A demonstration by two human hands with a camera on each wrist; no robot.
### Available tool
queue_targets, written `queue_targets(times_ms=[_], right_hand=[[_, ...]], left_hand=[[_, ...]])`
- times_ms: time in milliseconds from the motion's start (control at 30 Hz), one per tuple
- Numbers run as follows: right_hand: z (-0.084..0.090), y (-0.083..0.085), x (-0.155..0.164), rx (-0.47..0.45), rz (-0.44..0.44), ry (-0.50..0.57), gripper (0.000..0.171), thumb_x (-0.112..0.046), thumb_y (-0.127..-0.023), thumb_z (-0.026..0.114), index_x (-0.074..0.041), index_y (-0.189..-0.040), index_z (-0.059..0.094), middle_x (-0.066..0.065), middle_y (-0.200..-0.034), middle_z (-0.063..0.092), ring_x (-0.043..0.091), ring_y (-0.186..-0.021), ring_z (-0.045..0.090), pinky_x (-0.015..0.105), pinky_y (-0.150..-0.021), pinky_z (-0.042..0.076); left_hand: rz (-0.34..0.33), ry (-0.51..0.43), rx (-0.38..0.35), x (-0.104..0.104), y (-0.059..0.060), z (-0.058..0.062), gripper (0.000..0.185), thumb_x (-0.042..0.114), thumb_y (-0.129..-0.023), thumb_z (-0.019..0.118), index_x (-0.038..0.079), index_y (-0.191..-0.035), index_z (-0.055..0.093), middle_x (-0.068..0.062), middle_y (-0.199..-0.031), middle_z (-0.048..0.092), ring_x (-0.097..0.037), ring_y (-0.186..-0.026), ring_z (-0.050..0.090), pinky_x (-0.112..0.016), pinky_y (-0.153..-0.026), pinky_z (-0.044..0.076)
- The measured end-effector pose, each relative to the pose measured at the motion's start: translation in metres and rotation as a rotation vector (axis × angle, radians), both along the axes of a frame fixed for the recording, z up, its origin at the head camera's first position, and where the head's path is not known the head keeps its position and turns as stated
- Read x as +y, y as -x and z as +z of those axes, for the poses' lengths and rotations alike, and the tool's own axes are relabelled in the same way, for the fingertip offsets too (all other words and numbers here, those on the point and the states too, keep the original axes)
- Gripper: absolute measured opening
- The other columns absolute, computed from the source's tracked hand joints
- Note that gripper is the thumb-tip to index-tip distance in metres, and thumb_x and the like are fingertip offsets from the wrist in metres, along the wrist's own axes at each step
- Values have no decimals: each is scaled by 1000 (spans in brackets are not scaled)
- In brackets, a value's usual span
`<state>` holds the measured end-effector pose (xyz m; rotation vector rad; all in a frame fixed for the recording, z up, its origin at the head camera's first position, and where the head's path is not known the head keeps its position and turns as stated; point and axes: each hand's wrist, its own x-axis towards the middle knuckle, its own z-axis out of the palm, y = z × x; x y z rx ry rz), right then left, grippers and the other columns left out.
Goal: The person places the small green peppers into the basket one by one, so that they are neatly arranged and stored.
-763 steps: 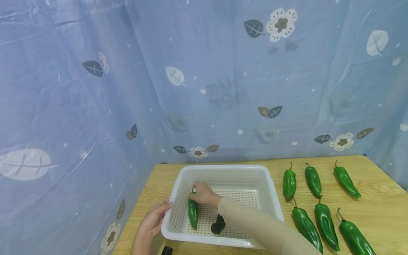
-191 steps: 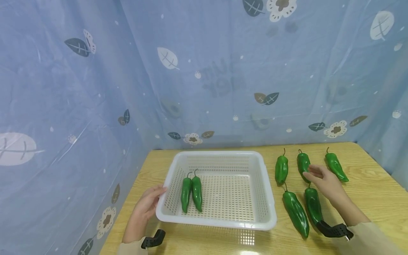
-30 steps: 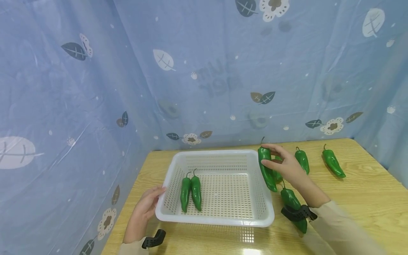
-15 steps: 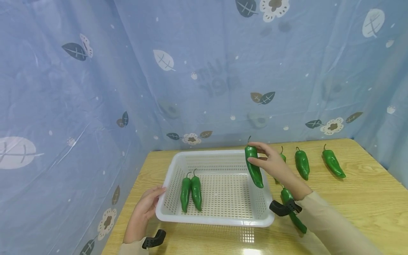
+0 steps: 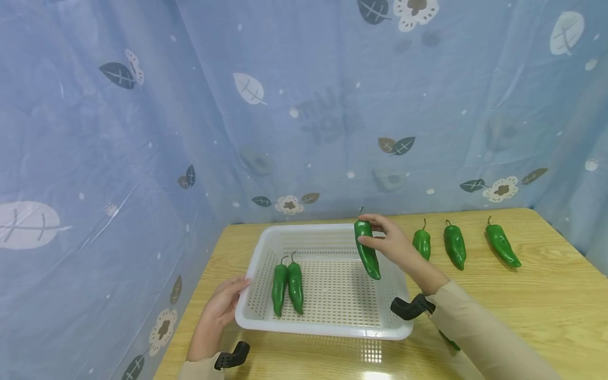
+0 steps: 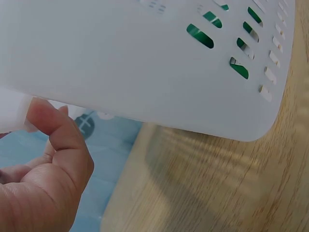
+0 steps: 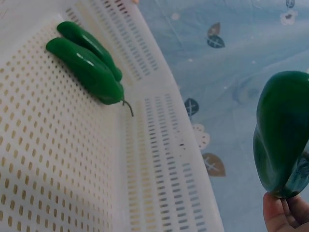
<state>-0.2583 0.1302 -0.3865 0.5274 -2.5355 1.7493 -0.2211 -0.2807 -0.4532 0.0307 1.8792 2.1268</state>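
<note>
The right hand (image 5: 387, 240) pinches a green pepper (image 5: 367, 250) near its stem end, so the pepper hangs tip-down over the far right part of the white slotted basket (image 5: 328, 331), above its floor and not touching it. The left hand (image 5: 220, 309) rests on the basket's near left corner, thumb against the rim and fingers relaxed. To set this pepper down well, I judge it should go to the left of the right hand, lowered flat beside the two peppers (image 5: 287, 282) already lying together on the basket floor, stem pointing the same way. Three more green peppers (image 5: 454, 244) lie in a row on the counter (image 5: 546, 295) to the right of that hand, well clear; nothing blocks the way down.
</note>
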Motion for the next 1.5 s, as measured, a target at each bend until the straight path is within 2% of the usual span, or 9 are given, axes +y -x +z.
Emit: queue_targets(times_ms=[333,867,1167,1500], right_hand=[[2,9,-19,-43,48,-8,55,-22,-91,64,-5,-138,42,24,-136,44,41,-123,43,45,-87,52],[-2,22,-55,-80,92,-50,53,-25,-90,65,-11,-138,46,18,-136,48,37,-124,44,47,-89,49],[-5,26,-73,-136,85,-65,54,-21,-89,66,-12,-138,46,16,-134,50,35,-123,46,44,-87,50],[-14,33,-96,-104,46,-129,50,-17,-86,69,-10,-133,52,13,-125,57,32,-118,52,42,-87,52]], left_hand=[[-10,2,6,1,2,3,48,14,-101,43,-16,-135,28,-3,-109,62,-16,-103,63,-32,-89,53],[-2,-6,-11,2,1,2,46,15,-101,43,-15,-134,31,-2,-107,63,-15,-101,63,-31,-88,54],[-2,-21,-14,1,1,3,41,13,-101,43,-12,-132,35,-2,-108,64,-15,-103,63,-32,-89,53],[1,-25,-14,1,0,1,44,13,-101,43,-14,-134,33,-2,-108,63,-15,-103,62,-31,-89,53]])
